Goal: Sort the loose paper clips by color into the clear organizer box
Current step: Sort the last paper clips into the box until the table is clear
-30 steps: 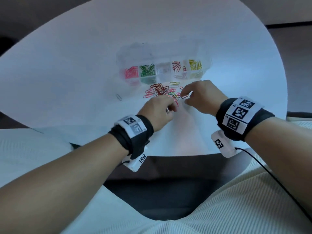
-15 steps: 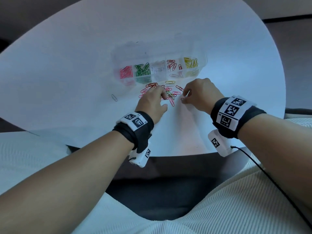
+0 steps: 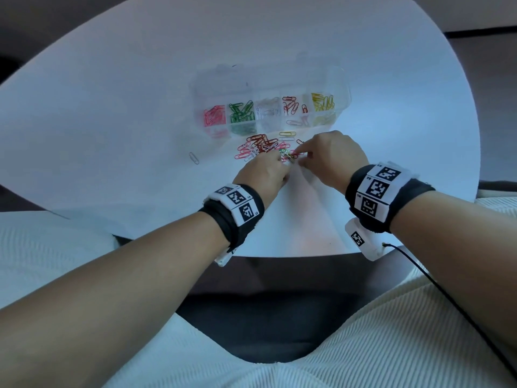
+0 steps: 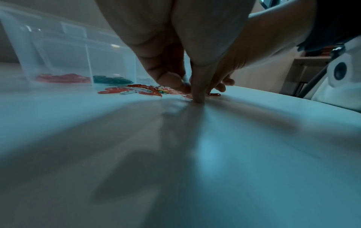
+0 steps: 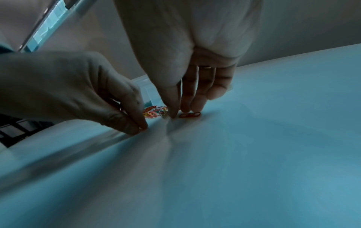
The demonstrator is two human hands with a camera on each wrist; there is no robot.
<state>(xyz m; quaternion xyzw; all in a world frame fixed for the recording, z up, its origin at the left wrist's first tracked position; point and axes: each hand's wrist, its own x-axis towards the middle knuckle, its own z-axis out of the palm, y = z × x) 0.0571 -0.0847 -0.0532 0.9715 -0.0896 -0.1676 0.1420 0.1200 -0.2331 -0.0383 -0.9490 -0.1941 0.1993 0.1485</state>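
The clear organizer box (image 3: 342, 88) stands on the white table, its compartments holding pink, green, pale, red and yellow clips. Just in front of it lies the mixed pile of loose paper clips (image 3: 258, 147). My left hand (image 3: 285, 161) is at the pile's near edge; the right wrist view shows its thumb and forefinger pinched together on the table (image 5: 141, 129), a hint of pink between them. My right hand (image 3: 300, 158) comes in from the right, fingers pointing down. Their tips touch the table beside a single red clip (image 5: 189, 115).
A lone pale clip (image 3: 194, 158) lies left of the pile, and a yellow clip (image 3: 287, 134) lies between pile and box. The round table (image 3: 112, 107) ends in a curved near edge above my lap in white ribbed cloth. A cable runs from the right wrist camera.
Both hands have drawn closer, so their fingertips now almost meet at the pile's near right edge. The left hand shifted right and slightly back, and the right hand slid left.
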